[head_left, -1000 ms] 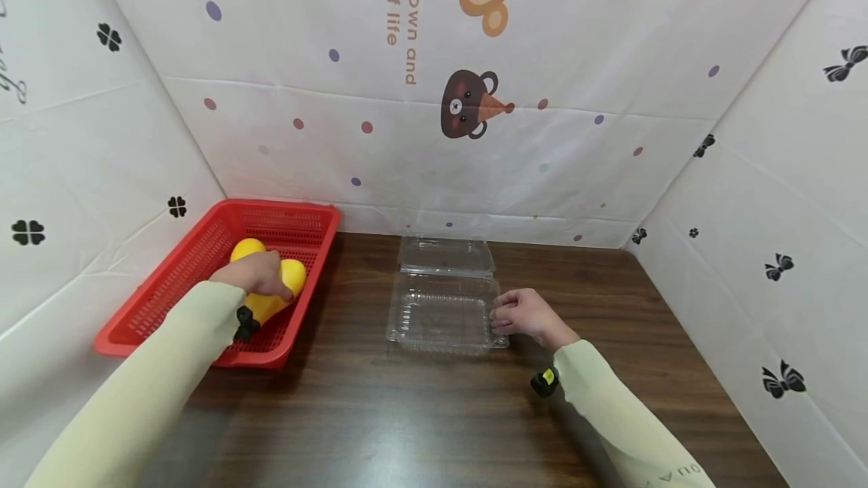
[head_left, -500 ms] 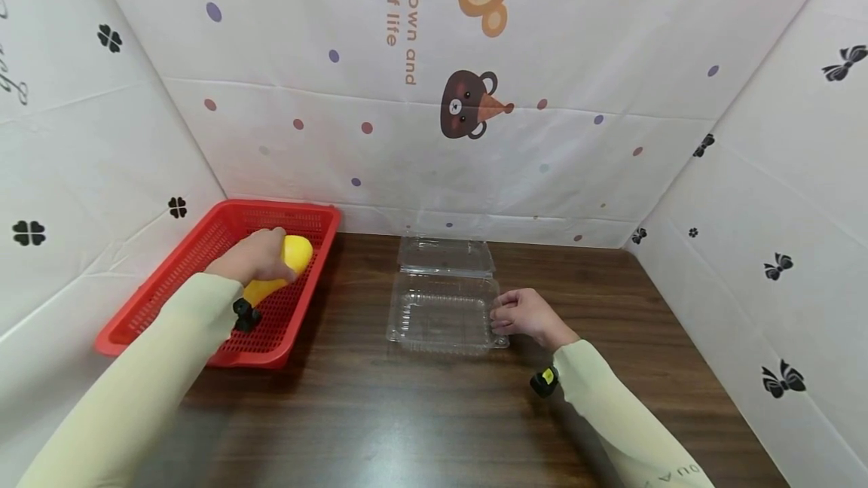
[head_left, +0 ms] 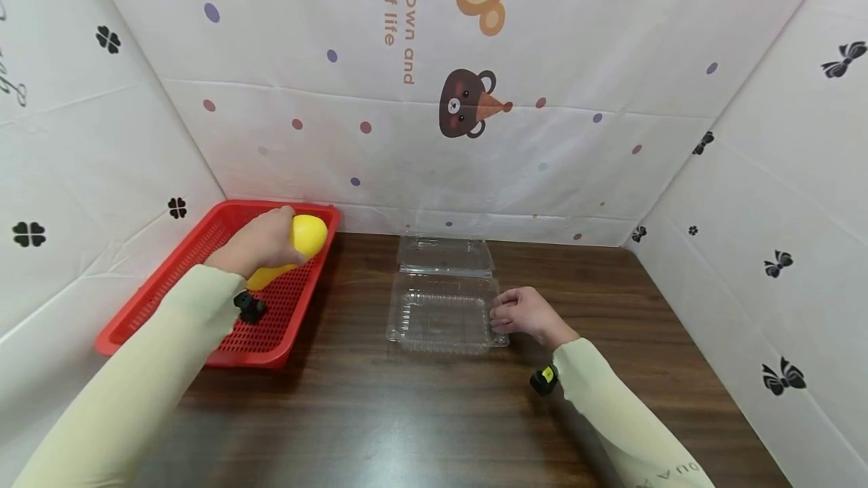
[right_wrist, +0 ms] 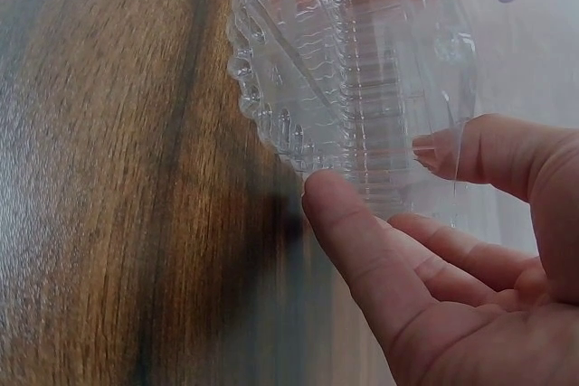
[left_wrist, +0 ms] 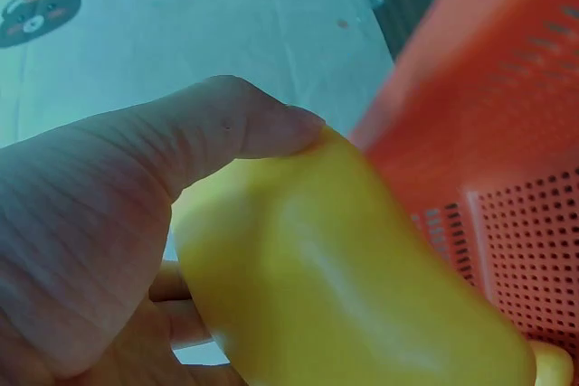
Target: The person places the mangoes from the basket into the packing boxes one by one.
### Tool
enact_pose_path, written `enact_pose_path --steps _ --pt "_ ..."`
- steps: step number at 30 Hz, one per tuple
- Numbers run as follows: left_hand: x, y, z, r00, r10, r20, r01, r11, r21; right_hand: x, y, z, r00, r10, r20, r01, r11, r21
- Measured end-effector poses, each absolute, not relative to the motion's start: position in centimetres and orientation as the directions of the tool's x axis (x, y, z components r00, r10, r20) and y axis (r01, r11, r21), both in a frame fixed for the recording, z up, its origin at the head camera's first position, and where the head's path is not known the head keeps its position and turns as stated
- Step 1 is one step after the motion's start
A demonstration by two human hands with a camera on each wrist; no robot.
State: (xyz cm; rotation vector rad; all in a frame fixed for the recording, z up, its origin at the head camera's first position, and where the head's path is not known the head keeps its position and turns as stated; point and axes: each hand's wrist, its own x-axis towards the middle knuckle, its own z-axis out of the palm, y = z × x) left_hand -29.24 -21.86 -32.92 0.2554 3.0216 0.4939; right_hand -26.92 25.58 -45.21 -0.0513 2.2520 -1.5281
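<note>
My left hand (head_left: 261,241) grips a smooth yellow mango-like fruit (head_left: 308,236) over the red basket (head_left: 293,337). In the left wrist view, the thumb lies across the top of the fruit (left_wrist: 344,268), with other fingers partly hidden behind it. A small yellow piece (left_wrist: 552,363) shows at the lower right edge; I cannot tell whether it is a second fruit. My right hand (head_left: 525,317) holds the right rim of an open clear plastic clamshell box (head_left: 444,318). In the right wrist view, thumb and fingers lie on either side of the wall of the box (right_wrist: 371,88).
The box's hinged lid (head_left: 445,256) lies back towards the patterned wall sheet (head_left: 380,157). Brown wooden table (head_left: 380,413) extends in front of the box and between it and the basket. White sheets stand on the left and right sides.
My left hand has lifted the yellow fruit up and to the right from inside the basket. Another yellow fruit seen behind the hand earlier is now hidden. The right hand has stayed put.
</note>
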Motion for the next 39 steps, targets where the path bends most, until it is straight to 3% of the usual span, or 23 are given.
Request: enact_pose_path --steps 27,39 --pt "-29.6 -13.7 -33.0 -0.951 0.305 0.051 0.302 0.878 0.371 -27.0 25.5 -45.3 -0.913 -0.254 -0.318 0.204 0.391 -0.898" --pt "-29.8 -10.1 -34.4 -0.908 0.412 0.076 0.415 0.864 0.286 -27.0 25.4 -45.6 -0.917 -0.243 -0.315 0.205 0.389 -0.898"
